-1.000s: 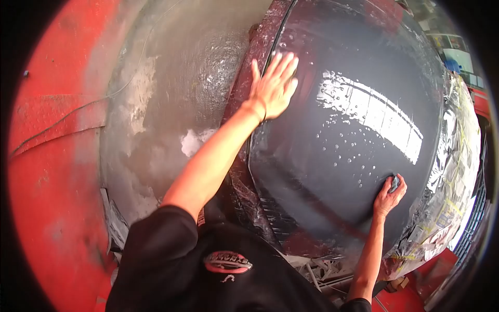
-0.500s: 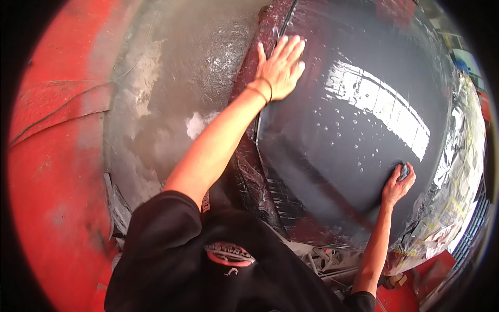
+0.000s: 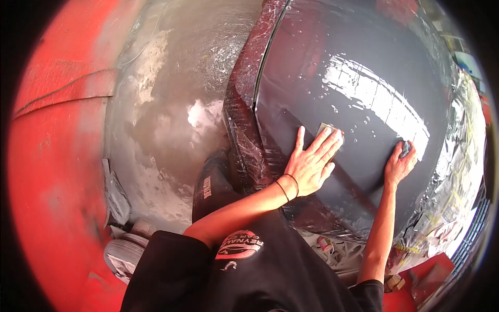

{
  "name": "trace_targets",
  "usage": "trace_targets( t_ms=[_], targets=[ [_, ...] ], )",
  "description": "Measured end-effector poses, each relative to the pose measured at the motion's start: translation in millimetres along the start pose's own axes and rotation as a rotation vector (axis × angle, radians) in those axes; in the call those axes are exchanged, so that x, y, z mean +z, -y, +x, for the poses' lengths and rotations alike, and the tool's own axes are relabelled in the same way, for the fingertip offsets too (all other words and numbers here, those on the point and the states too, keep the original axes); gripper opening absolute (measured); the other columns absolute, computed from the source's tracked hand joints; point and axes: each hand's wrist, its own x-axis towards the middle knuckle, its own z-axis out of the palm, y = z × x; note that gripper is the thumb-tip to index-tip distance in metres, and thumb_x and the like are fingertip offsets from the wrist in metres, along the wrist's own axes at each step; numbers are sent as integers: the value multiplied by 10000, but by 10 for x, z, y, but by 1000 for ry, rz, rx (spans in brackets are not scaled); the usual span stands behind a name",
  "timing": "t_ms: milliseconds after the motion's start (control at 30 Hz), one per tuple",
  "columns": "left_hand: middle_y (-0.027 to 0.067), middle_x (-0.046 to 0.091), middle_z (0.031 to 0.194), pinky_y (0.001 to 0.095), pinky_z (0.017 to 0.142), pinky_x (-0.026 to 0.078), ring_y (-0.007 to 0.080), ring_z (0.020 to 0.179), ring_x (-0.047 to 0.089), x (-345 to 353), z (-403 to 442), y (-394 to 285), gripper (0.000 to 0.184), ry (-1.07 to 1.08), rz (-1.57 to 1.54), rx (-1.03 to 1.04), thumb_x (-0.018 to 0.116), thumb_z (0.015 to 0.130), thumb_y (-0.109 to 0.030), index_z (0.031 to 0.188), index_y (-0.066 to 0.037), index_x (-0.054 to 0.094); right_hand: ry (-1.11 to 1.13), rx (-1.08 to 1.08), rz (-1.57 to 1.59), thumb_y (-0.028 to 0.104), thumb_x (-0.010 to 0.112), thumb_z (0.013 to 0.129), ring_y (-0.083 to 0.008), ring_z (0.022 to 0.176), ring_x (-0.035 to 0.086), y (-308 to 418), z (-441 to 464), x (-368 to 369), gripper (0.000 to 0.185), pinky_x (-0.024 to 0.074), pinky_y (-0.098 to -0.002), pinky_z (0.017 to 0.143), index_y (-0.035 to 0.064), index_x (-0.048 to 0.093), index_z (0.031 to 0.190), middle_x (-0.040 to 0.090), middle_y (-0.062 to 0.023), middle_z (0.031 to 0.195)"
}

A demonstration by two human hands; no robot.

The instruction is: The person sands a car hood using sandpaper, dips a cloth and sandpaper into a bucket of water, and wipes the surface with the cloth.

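Note:
A dark grey, wet car panel [image 3: 306, 88] with droplets curves below both hands. My left hand [image 3: 312, 164] lies over a thin flat pad [image 3: 323, 127], its fingers pressing the pad to the panel and its thumb held out to the left. The pad's pale edge shows past the fingertips; the rest is hidden beneath them. Farther right, my right hand [image 3: 399, 165] has its fingers curled round a small grey-blue sponge or cloth [image 3: 405, 149] against the panel, by the lower end of a bright reflection.
Crumpled masking paper [image 3: 452, 195] covers the car to the right. A dark seam and maroon body part [image 3: 244, 93] border the panel on its left. Beyond are wet grey floor [image 3: 182, 67], red floor [image 3: 57, 182] and a stacked round object [image 3: 125, 255] at lower left.
My left hand has come down and right from the panel's upper left edge, and the pad now shows under its fingers. My right hand has moved slightly up, still holding the sponge or cloth.

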Motion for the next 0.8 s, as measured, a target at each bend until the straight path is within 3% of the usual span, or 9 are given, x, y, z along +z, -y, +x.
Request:
trace_targets(
  t_ms=[100,167,233,300,367,433,533,700,800],
  targets=[
    [46,175,1873,837,1275,32,278,1730,123,-217,61,174,709,34,212,-163,463,1125,-388,1774,-166,286,7,-5,38,338,713,1060,-402,1240,645,-61,3,25,406,490,-522,1064,70,654,1359,710,-188,1284],
    [68,194,1867,837,1272,58,292,1725,143,-527,207,537,679,-76,326,-392,421,1147,-393,1773,-164,286,-10,-4,25,375,695,1060,-410,1240,640,-33,0,29,424,488,-529,1056,81,651,1364,705,-189,1278],
    [100,219,1855,833,1271,104,318,1716,166,-271,246,1249,653,-354,308,-413,391,1164,-391,1763,-148,303,-6,-8,-3,390,679,1062,-401,1244,633,3,-4,16,428,478,-520,1068,82,654,1359,695,-181,1260],
    [119,222,1850,824,1273,128,336,1709,178,-70,228,1093,648,-403,360,-407,388,1170,-389,1756,-127,306,-18,-13,22,385,665,1067,-391,1250,627,14,3,36,416,469,-512,1082,84,655,1355,684,-170,1266],
    [120,213,1854,809,1281,134,353,1708,176,26,34,337,684,-222,459,-308,418,1150,-404,1756,-107,304,-36,-32,26,378,662,1068,-392,1252,626,35,2,3,408,470,-513,1082,85,657,1351,682,-169,1282],
    [90,218,1858,804,1298,33,328,1720,152,483,-183,-82,693,-232,299,-134,410,1146,-413,1763,-119,295,-51,-69,43,372,657,1069,-392,1257,625,0,-5,31,397,472,-513,1086,86,652,1345,681,-171,1299],
    [24,237,1858,812,1296,-19,268,1722,165,405,-232,-32,661,-210,332,-90,390,1157,-406,1767,-165,305,-40,-52,44,377,661,1064,-386,1258,631,16,15,16,394,491,-515,1068,102,645,1346,679,-169,1303],
    [30,325,1822,822,1288,64,303,1706,208,-33,206,515,618,-398,446,-337,392,1159,-398,1721,-141,393,-73,-61,13,390,665,1058,-377,1244,639,7,-11,31,390,506,-515,1053,123,653,1341,678,-156,1288],
    [97,298,1828,815,1290,44,345,1712,175,369,114,-62,665,-384,408,-324,427,1139,-396,1721,-77,380,-65,-24,6,416,658,1060,-369,1257,634,34,-1,37,411,500,-524,1058,133,651,1358,674,-147,1310]
  ],
)
